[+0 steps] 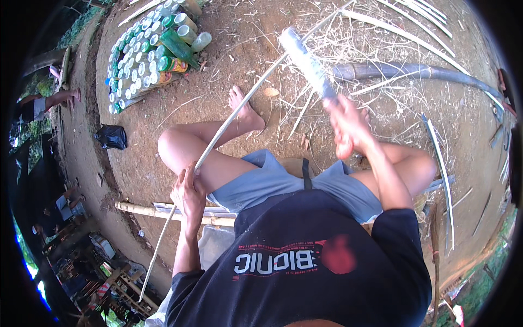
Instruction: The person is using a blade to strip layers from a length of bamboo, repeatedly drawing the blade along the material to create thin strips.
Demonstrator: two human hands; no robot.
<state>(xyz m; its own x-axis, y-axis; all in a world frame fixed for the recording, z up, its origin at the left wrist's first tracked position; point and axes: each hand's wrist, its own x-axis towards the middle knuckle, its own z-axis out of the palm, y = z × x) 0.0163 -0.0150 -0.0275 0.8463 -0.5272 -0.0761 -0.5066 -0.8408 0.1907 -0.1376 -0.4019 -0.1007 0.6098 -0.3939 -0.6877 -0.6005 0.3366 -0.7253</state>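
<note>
My left hand (189, 189) is closed around a long, thin bamboo strip (231, 117) near my left knee. The strip runs from the lower left up past my bare foot to the top of the view. My right hand (348, 124) grips the handle of a broad machete (308, 60), whose blade shines brightly. Its far end overlaps the strip in the view; whether they touch, I cannot tell. I sit with knees apart, and part of the machete's handle is hidden in my fingers.
Bamboo shavings (359, 46) litter the ground around a dark bamboo pole (403, 71). Split strips (442, 180) lie at the right. Clear and green bottles (147, 60) are massed at the upper left, above a black plastic bag (110, 137). Other people (52, 106) are at the far left.
</note>
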